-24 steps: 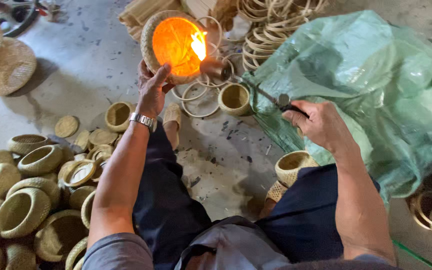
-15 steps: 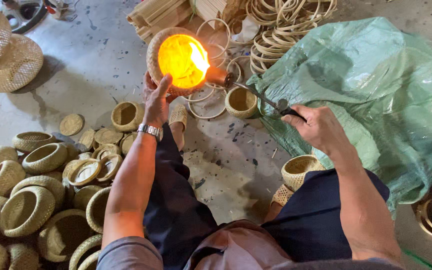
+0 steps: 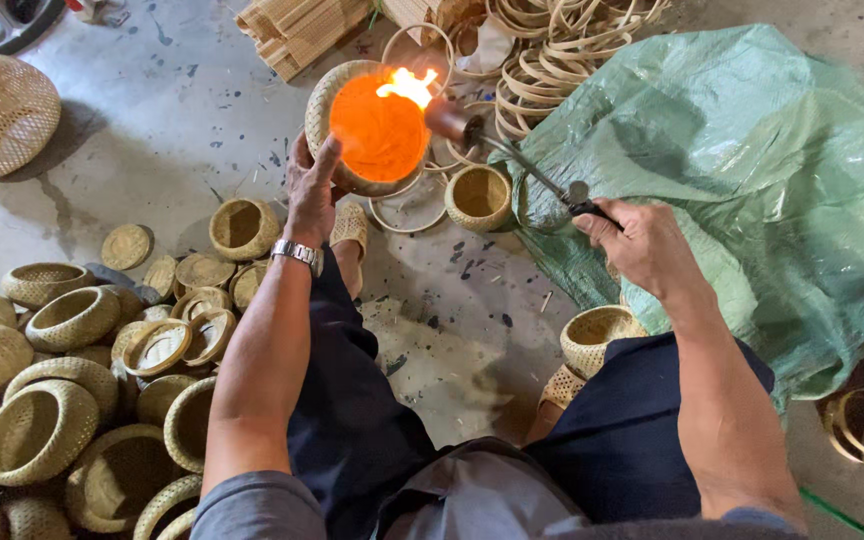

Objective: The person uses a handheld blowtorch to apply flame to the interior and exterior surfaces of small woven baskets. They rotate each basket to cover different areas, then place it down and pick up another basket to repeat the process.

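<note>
My left hand (image 3: 310, 183) grips the rim of a round woven basket (image 3: 332, 95), tilted so its mouth faces me. Its inside glows orange with flame (image 3: 382, 125). My right hand (image 3: 637, 240) holds the handle of a gas torch (image 3: 512, 160) whose nozzle points into the basket from the right. A wristwatch (image 3: 297, 253) sits on my left wrist. I sit on the concrete floor with my legs apart in dark trousers.
Several small woven baskets and lids (image 3: 72, 380) lie heaped at my left. One small basket (image 3: 479, 197) stands beyond the torch, another (image 3: 595, 338) by my right knee. A green plastic sack (image 3: 752, 170) fills the right. Rattan rings (image 3: 562, 50) and bamboo strips (image 3: 297, 30) lie farther off.
The flame inside the basket has spread into a wider orange glow. My left hand has turned the basket slightly, and the torch nozzle stays at its mouth.
</note>
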